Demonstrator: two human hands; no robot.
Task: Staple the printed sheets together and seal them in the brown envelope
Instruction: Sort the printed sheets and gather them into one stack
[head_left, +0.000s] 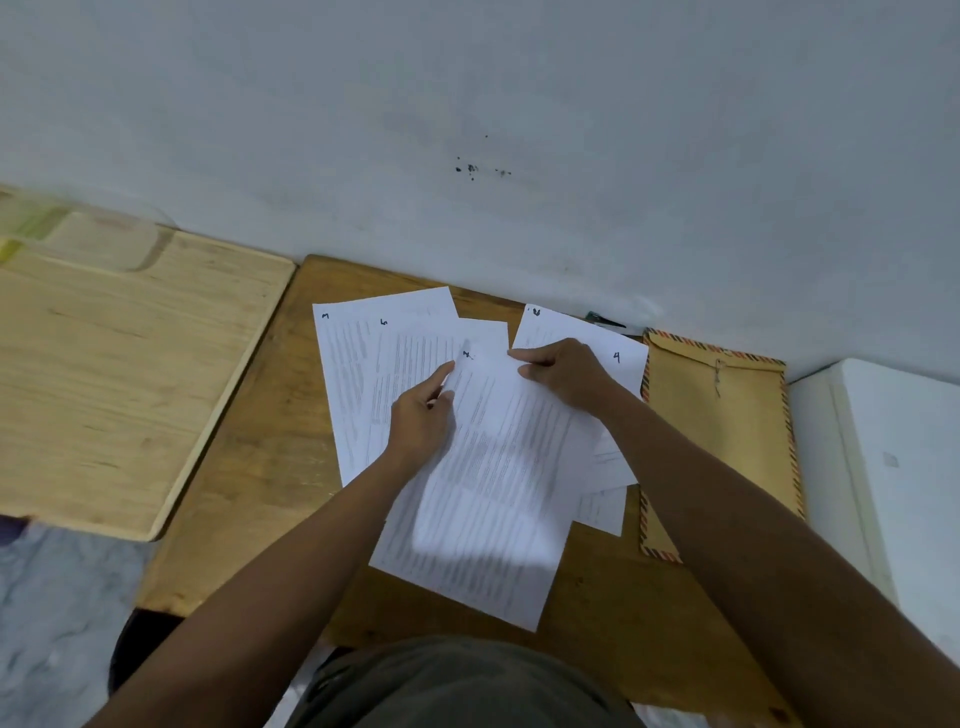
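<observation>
At table centre: your left hand (421, 415) and right hand (563, 376) pinch one printed sheet (493, 467).
Envelope: brown envelope (722, 441), three o'clock, lies untouched.
Risk: loose numbered pages could be gathered out of order.

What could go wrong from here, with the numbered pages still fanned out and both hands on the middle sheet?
1. Page order: the printed sheets lie fanned and overlapping, handwritten numbers in their corners. The left hand and right hand pinch only the top sheet, so pages could get stacked out of sequence or one missed.
2. The dark tool, possibly the stapler, lies half hidden behind the sheets by the wall.
3. Sheets overlap the brown envelope; gathering them may shift it.
</observation>
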